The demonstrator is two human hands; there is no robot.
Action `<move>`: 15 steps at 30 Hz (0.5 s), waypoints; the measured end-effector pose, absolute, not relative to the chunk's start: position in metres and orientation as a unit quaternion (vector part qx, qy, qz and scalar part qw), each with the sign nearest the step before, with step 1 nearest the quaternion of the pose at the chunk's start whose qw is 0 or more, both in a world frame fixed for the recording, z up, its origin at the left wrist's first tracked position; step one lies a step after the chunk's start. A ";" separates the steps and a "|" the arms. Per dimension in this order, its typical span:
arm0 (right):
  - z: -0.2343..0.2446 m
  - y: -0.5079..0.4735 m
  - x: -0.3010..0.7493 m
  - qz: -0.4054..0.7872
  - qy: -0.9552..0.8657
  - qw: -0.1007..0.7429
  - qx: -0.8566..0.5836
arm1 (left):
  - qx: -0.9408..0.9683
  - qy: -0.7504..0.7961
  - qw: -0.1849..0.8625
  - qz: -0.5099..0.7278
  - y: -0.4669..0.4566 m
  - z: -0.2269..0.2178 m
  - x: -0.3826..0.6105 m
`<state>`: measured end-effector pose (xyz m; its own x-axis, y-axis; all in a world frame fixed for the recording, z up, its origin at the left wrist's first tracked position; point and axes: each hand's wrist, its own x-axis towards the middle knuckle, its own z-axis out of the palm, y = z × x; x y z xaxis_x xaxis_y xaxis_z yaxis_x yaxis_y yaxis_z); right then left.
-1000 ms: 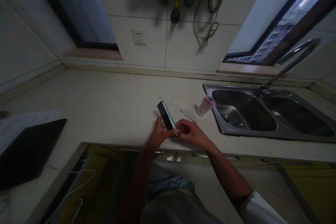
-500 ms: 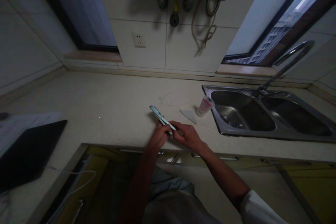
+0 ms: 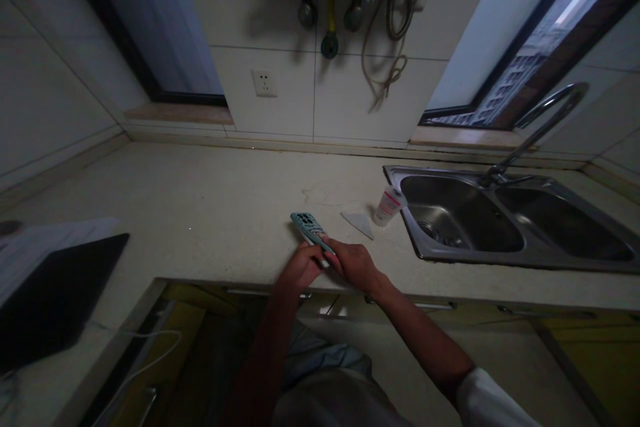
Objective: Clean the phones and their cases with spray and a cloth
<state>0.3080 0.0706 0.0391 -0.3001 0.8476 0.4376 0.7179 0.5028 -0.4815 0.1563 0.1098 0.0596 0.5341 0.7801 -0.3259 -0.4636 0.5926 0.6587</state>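
Note:
Above the counter's front edge I hold a smartphone with a patterned teal phone case [image 3: 309, 223]; the camera lenses show at its far end. A pale layer shows along its left side, beneath the case, and the two look partly apart. My left hand [image 3: 303, 268] is closed around the near left side, its thumb lying along the edge. My right hand [image 3: 356, 264] is closed on the near right end, thumb and fingers pressed on the case. The fingers underneath are hidden. Right of the phone, a flat grey triangular piece [image 3: 358, 223] lies beside a clear plastic cup [image 3: 388, 207] with red print.
A double steel sink [image 3: 420, 257] with a curved faucet [image 3: 555, 107] is set into the counter [image 3: 210, 200] on the right. To the left lie a black flat panel [image 3: 60, 300], paper sheets [image 3: 80, 230] and a white cable [image 3: 160, 333]. Hoses hang on the wall.
The phone and case have rolled so that the back and camera lenses now face up. The gap between the layers looks smaller. My right hand has closed further over the near end.

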 end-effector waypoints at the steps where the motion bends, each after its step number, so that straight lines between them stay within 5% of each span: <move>1: 0.039 0.072 0.307 0.092 -0.805 0.327 -0.486 | 0.253 0.310 0.839 0.368 0.111 0.059 0.156; 5: 0.046 0.080 0.322 0.058 -0.813 0.313 -0.487 | 0.256 0.314 0.845 0.348 0.113 0.054 0.150; 10: 0.083 0.094 0.375 -0.013 -0.712 0.404 -0.574 | 0.279 0.287 0.868 0.294 0.109 0.044 0.127; 15: 0.095 0.099 0.386 0.128 -0.584 0.528 -0.603 | 0.264 0.322 0.836 0.358 0.111 0.055 0.118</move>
